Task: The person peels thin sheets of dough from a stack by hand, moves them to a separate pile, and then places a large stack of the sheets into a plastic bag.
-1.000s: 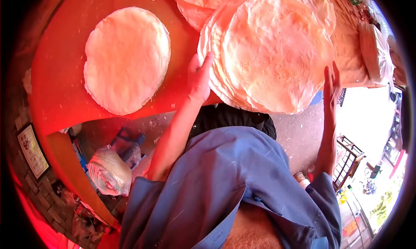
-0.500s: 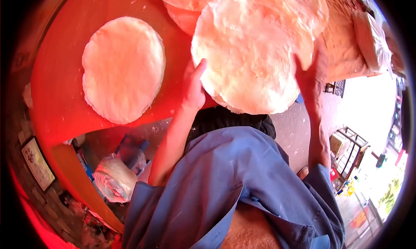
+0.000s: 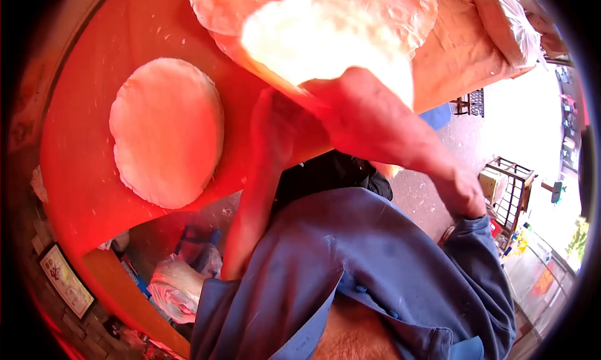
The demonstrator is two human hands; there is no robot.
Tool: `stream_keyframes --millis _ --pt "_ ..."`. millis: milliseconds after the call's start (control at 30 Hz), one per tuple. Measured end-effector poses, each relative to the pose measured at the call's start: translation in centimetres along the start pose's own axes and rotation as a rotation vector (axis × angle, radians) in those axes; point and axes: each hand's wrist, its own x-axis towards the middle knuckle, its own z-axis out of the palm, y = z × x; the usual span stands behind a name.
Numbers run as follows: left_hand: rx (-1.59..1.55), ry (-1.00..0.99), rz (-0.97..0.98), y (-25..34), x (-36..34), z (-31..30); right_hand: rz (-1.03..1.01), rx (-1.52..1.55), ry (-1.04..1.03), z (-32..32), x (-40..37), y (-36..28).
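Note:
A round, thin sheet of dough [image 3: 332, 41], glaringly bright, lies or hangs over other pale sheets [image 3: 407, 9] at the top of the view. My right hand [image 3: 350, 100] reaches across to its near edge, back of the hand up, fingers blurred and hidden. Just left of it and partly behind it is my left hand [image 3: 285, 119], dark and smeared, close to the same edge. Whether either hand grips the sheet cannot be made out. Another round dough sheet [image 3: 168, 133] lies flat on the red-lit table at the left, touched by neither hand.
The red-lit table [image 3: 81, 191] curves along the left and front. A wrapped white bundle [image 3: 507, 25] sits at the upper right on a cloth-covered surface [image 3: 451, 66]. Below are a plastic-wrapped roll [image 3: 178, 288], a framed picture [image 3: 66, 282] and a metal rack [image 3: 510, 188].
My right hand has swung left across the sheet's near edge, beside my left hand. The handled sheet has shifted up and left and looks brighter. The whole view has turned a little.

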Motion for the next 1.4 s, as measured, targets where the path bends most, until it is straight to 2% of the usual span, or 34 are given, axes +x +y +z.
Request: stream_keyframes --millis 67,133,267,367,400,433,467,500,533,633,767,800,867,900,933,1033,1067,1100,1167,1200,1333,1400 --pt "0.032 0.037 0.043 1.0 0.3 -0.2 -0.049 0.415 0.169 -1.3 -0.6 1.2" --pt "0.078 0.091 0.1 3.0 0.1 0.1 -0.013 0.56 0.26 -4.8 -0.2 1.0" --pt "0.146 0.195 0.177 7.2 -1.9 0.0 0.169 0.582 0.343 -11.4 2.3 2.7" --pt "0.109 0.34 0.143 6.9 -1.9 -3.4 0.497 0.599 0.243 -11.8 4.8 11.1" --pt "0.205 0.433 0.211 5.7 -1.2 -5.4 0.594 0.56 0.18 -11.3 5.2 16.1" --pt "0.301 0.526 0.277 4.4 -0.7 -6.7 0.621 0.497 0.206 -10.0 5.1 19.0" --pt "0.345 0.503 0.303 3.7 -0.3 -6.9 0.65 0.435 0.231 -8.7 5.0 21.9" --pt "0.389 0.484 0.329 3.2 0.0 -6.5 0.607 0.353 0.34 -7.7 4.5 22.1" --pt "0.463 0.631 0.395 2.2 0.0 -6.0 0.584 0.302 0.349 -7.5 4.3 22.4" --pt "0.565 0.581 0.403 2.0 0.3 -6.5 0.529 0.219 0.375 -7.1 4.2 24.0" --pt "0.584 0.531 0.425 2.1 0.4 -6.0 0.614 0.481 0.166 -9.1 5.5 21.7" --pt "0.547 0.543 0.417 1.8 0.4 -6.0 0.625 0.661 0.352 -8.6 5.3 23.1" --pt "0.467 0.574 0.438 1.2 0.8 -6.4 0.727 0.604 0.238 -9.3 4.4 24.6" --pt "0.422 0.553 0.437 0.9 0.7 -7.0 0.703 0.565 0.227 -8.9 4.8 24.7" --pt "0.473 0.548 0.432 1.1 0.7 -7.0 0.678 0.526 0.218 -8.4 5.2 24.4" --pt "0.532 0.633 0.444 2.5 0.1 -3.5 0.401 0.388 0.429 -8.6 5.3 19.9" --pt "0.612 0.637 0.461 3.5 0.0 -2.6 0.348 0.371 0.375 -10.5 6.1 21.4" --pt "0.632 0.553 0.491 5.0 -0.5 -1.9 0.303 0.353 0.326 -12.0 6.8 22.5" --pt "0.547 0.554 0.634 7.3 -0.6 -0.7 0.308 0.349 0.331 -13.1 9.2 12.9" --pt "0.526 0.614 0.621 8.7 -1.1 -0.1 0.286 0.341 0.322 -13.6 9.9 9.6" --pt "0.585 0.848 0.69 16.6 -6.8 -1.1 0.076 0.491 0.216 -8.7 14.9 2.7" --pt "0.519 0.781 0.757 20.3 -11.1 -4.0 -0.012 0.636 0.142 -3.8 18.6 1.6"
